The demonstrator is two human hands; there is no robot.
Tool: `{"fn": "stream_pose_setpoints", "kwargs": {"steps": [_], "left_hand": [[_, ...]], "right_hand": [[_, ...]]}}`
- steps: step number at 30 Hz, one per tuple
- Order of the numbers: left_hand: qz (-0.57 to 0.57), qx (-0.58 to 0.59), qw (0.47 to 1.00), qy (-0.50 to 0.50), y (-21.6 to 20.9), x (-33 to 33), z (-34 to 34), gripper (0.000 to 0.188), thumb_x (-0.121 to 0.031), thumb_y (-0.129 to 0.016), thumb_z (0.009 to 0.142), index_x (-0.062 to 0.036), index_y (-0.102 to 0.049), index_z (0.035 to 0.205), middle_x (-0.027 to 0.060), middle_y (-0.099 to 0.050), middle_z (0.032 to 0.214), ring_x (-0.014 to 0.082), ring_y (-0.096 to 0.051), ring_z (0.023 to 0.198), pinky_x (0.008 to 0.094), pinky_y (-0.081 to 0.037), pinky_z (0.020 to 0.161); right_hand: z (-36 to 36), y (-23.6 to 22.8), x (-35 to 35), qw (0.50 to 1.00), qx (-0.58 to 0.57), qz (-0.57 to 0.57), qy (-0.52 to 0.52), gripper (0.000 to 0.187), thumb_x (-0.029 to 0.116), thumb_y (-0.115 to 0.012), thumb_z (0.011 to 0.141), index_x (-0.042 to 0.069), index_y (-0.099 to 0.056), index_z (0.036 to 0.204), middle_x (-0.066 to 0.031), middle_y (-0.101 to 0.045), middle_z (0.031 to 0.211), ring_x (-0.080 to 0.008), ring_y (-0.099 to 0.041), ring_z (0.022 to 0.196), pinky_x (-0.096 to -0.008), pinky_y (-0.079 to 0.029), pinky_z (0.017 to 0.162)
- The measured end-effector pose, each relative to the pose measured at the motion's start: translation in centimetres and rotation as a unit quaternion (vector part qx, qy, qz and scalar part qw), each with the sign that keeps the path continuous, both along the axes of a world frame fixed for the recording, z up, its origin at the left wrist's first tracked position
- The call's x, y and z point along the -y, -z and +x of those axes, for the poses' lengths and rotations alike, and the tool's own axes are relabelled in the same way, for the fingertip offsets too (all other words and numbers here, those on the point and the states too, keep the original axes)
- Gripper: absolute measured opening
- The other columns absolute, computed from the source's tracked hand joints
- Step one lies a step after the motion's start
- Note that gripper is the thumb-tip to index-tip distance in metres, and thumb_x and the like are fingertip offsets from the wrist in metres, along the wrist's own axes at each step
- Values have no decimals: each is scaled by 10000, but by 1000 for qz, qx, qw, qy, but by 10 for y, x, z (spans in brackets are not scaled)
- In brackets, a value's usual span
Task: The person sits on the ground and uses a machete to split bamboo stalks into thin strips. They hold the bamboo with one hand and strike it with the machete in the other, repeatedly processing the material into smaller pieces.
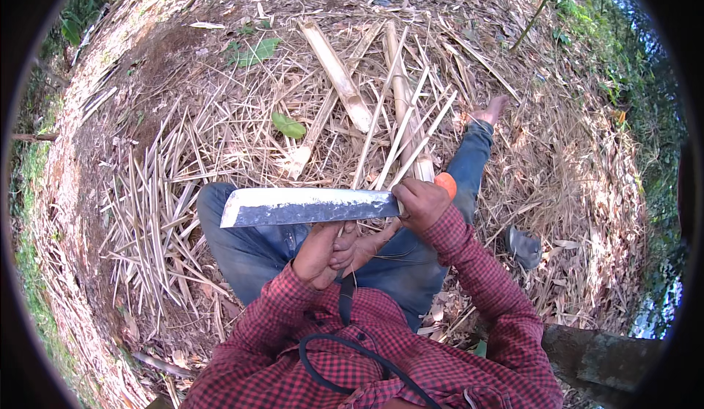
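My right hand (424, 202) is closed round the orange handle of a machete (308, 208). Its broad blade lies level across my lap, pointing left, with a bright upper band and a dark lower one. Just under the blade, my left hand (319, 255) is closed with its fingers curled. A long, thin bamboo strip (375, 127) runs from the left hand up and away, its middle hidden by the blade. Two more pale bamboo strips (405, 130) slant beside it, and the blade and right hand hide their near ends.
Split bamboo pieces (336, 75) lie ahead on littered ground. A heap of thin strips (158, 218) is at my left. My bent legs (242, 244) frame the work. A dark grey object (523, 247) lies at right, near a thick log (601, 361).
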State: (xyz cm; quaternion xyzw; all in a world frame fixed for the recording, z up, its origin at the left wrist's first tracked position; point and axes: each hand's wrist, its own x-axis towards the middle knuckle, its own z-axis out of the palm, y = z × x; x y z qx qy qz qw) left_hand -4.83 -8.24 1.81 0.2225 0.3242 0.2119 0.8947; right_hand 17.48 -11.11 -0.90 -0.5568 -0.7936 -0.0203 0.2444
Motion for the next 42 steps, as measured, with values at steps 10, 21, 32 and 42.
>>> {"fn": "stream_pose_setpoints", "kwargs": {"steps": [10,21,32,42], "left_hand": [[-19,25,999,-13,-14,-13,-10,259,-299,-352,970,-107,-389,800,-65,-289,535,34,-254,377,183,-206,353],[-38,-2,998,43,-19,-3,-56,286,-312,-358,973,-91,-409,799,-56,-278,555,35,-220,428,188,-191,373],[-27,31,997,58,-6,15,-112,283,-323,-379,971,-95,-422,809,-90,-262,578,8,-211,447,171,-174,382],[144,0,985,90,-17,37,-125,359,-393,-398,954,-90,-466,774,-87,-289,657,23,-265,568,182,-234,514]], "right_hand": [[13,-23,-37,998,68,-10,0,267,92,-633,626,73,-520,867,-57,-519,717,-239,-586,667,-341,-489,590],[63,-51,-93,978,125,-86,141,319,110,-666,683,72,-526,966,-93,-605,873,-265,-620,784,-352,-501,665],[88,-9,-118,938,33,-123,323,397,133,-715,668,146,-586,1043,-134,-655,832,-445,-440,1123,-595,-88,1065],[132,24,-128,931,57,-35,359,396,46,-723,622,50,-587,994,-328,-381,1131,-346,-529,1036,-401,-379,908]]}}
